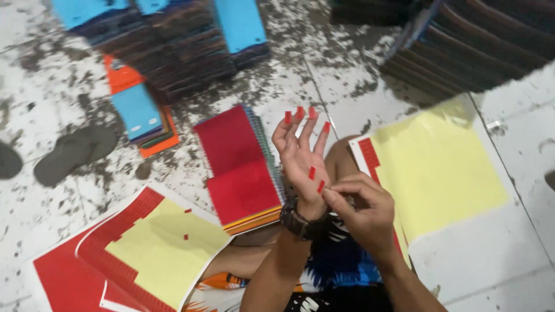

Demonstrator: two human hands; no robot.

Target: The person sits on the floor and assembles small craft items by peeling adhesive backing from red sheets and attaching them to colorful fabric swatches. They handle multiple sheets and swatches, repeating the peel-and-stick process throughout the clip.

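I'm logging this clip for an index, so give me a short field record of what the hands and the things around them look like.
setting: person seated on a stained floor
left hand: raised, palm up, fingers spread, small red stickers stuck on fingertips and palm; watch on wrist
right hand: fingers pinched at the left palm's heel, by a sticker
beside left hand: red notebook stack
right: yellow sheet
lower left: red-and-yellow sticker sheet
top: dark notebook stacks, some blue-covered

A stack of red-covered spiral notebooks (240, 167) lies on the stained concrete floor (46, 81) between a red-and-yellow sticker sheet (144, 254) at left and a yellow backing sheet (439, 167) at right.
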